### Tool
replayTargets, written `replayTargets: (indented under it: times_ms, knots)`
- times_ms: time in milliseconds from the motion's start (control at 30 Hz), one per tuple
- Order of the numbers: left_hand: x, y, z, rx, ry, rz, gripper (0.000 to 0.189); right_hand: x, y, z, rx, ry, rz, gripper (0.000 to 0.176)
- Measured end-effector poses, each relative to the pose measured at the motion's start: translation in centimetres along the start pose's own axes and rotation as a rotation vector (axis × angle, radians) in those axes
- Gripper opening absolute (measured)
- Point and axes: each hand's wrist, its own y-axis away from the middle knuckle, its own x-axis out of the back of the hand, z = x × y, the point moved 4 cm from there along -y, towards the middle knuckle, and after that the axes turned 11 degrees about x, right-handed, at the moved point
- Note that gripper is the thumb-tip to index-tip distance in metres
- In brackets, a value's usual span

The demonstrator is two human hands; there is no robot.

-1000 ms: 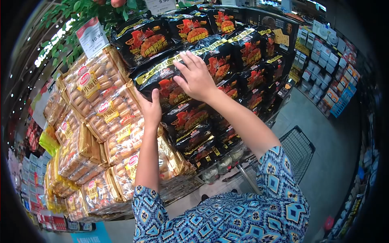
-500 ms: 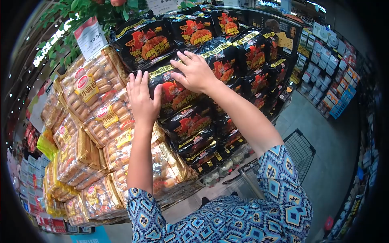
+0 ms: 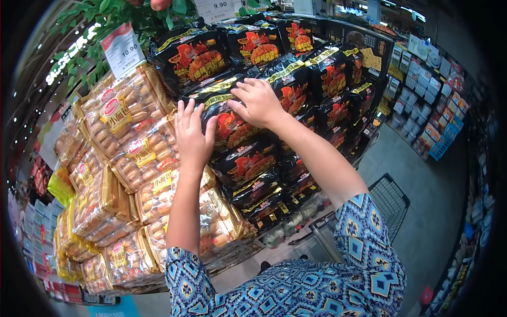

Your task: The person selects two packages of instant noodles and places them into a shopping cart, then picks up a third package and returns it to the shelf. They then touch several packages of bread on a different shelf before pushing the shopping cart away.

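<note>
Both hands rest at a black package (image 3: pixel 230 122) with red and orange print, in a stack of similar black packages. My left hand (image 3: pixel 194 136) lies along its left end, fingers extended and thumb apart. At its upper right, my right hand (image 3: pixel 259 103) touches the top with fingers spread and slightly bent. Neither hand is closed around anything. Another black package (image 3: pixel 195 59) lies behind, above my hands. To the left are clear and gold bread packs (image 3: pixel 119 113) in a pile.
A price card (image 3: pixel 122 50) reading 10.90 stands above the bread, near green leaves (image 3: pixel 84 53). A wire shopping cart (image 3: pixel 390 203) is at the right, beyond my right arm. Shelves of boxed goods (image 3: pixel 422 90) stand across the aisle floor (image 3: pixel 417 185).
My right hand has shifted slightly right and down, and its fingers are closer together. The left hand sits slightly further right in the view. The black package between them looks slightly shifted.
</note>
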Motion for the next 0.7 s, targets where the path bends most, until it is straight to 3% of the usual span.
replayTargets:
  times_ms: [100, 200, 233, 300, 367, 433, 567, 633, 700]
  knots:
    - [0.9, 0.5, 0.3, -0.009, 0.037, -0.034, 0.049, 0.4, 0.1, -0.6, -0.003, 0.008, -0.043, 0.04]
    - [1.8, 2.1, 0.2, 0.054, 0.182, 0.081, 0.08, 1.6, 1.5, -2.0, -0.116, 0.063, 0.06, 0.052]
    - [1.8, 3.0, 0.0, 0.049, 0.185, 0.078, 0.08, 2.0, 2.4, -2.9, -0.127, 0.032, 0.129, 0.055]
    - [0.5, 4.2, -1.3, 0.295, 0.327, -0.106, 0.085, 2.5, 5.0, -5.0, -0.079, -0.005, 0.135, 0.058]
    - [-1.3, 5.3, -2.7, 0.368, 0.444, -0.165, 0.085, 2.2, 7.9, -6.9, -0.05, -0.109, 0.102, 0.059]
    - [-3.0, 5.9, -3.3, 0.443, 0.743, -0.324, 0.082, 1.1, 10.7, -7.9, -0.062, -0.165, 0.074, 0.055]
    - [-3.8, 5.8, -3.2, 0.414, 0.666, -0.292, 0.076, 0.1, 12.2, -7.6, -0.082, -0.169, 0.06, 0.042]
    - [-4.5, 5.7, -3.7, 0.407, 0.676, -0.273, 0.075, 0.3, 11.6, -7.5, -0.117, -0.024, 0.019, 0.022]
    - [-4.8, 6.1, -4.2, 0.437, 0.647, -0.256, 0.077, -0.3, 11.7, -6.9, -0.114, -0.049, -0.008, 0.018]
